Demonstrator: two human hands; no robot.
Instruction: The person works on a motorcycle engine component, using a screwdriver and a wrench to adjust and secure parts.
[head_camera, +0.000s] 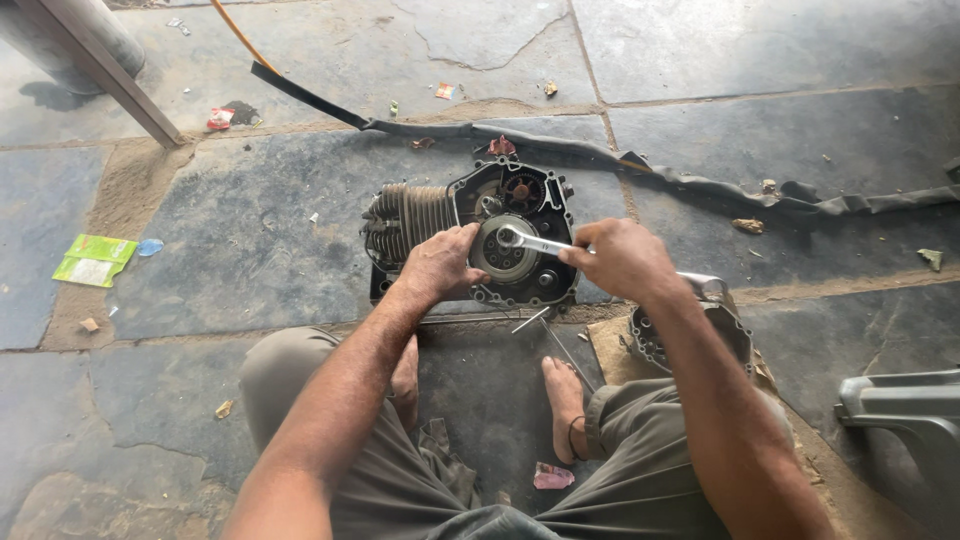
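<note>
A dark, greasy metal motorcycle engine (470, 240) with pale ribbed cooling fins at its nine o'clock side lies on the grey stone slab floor (250, 240), its side cover off so a round silver clutch drum (505, 255) and a small dark gear at twelve o'clock show. A shiny steel ring spanner (535, 243) sits with its ring on the drum's centre, handle pointing to three o'clock.

A flat green and yellow paper packet (95, 260) lies far out at nine o'clock of the engine; a small red and white wrapper scrap (219, 118) lies at about ten o'clock.

The left hand (440, 265) presses on the engine, fingers curled over the drum's nine o'clock rim. The right hand (622, 258) is closed around the spanner handle, at three o'clock of the engine.
</note>
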